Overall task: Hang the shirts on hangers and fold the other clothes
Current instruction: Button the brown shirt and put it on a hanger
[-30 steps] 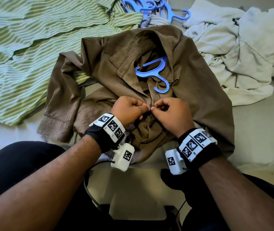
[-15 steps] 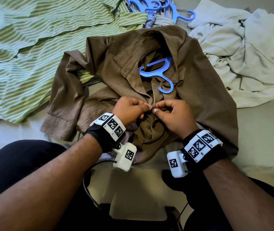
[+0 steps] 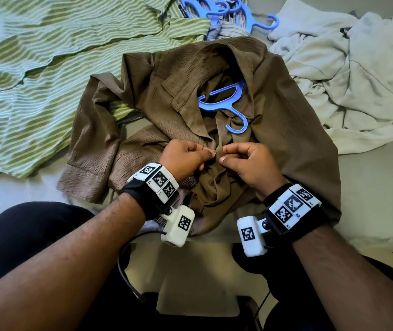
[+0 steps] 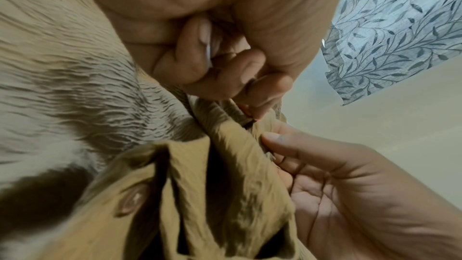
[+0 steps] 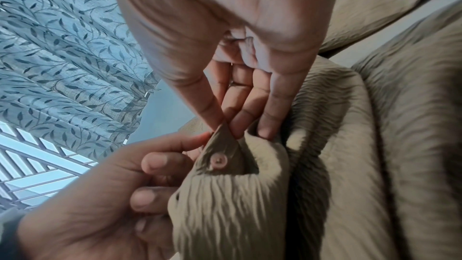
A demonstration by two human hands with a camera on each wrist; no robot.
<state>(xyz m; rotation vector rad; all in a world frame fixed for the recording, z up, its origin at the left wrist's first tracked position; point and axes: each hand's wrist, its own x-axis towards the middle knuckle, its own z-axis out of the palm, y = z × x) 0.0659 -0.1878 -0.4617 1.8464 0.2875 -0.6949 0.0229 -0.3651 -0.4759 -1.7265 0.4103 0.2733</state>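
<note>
Far left, the green striped shirt point(image 3: 35, 75) lies spread flat, thin white stripes across smooth cloth. Next to it, dead centre in front of you, sits the brown shirt point(image 3: 286, 130), crinkled and ridged, collar toward the far side and hem running back to your lap, so its long axis points straight away from you. Its left sleeve point(image 3: 90, 149) trails down beside the stripes. Inside the open collar rests a blue plastic hanger point(image 3: 224, 101), hook point(image 3: 238, 126) curling toward you.

Your left hand point(image 3: 183, 158) has its grip closed, thumb and forefinger pinching the left front edge. Your right hand point(image 3: 250, 163) pinches the opposite edge, other fingers curled loosely. The two pinches almost touch. From the right wrist a small round button point(image 5: 218, 160) shows on the cloth just below your fingertips point(image 5: 235, 131).

Farther right, a rumpled white garment point(image 3: 348, 75) heaps on the bed point(image 3: 381, 199); more blue hangers point(image 3: 228, 13) pile at the top.
</note>
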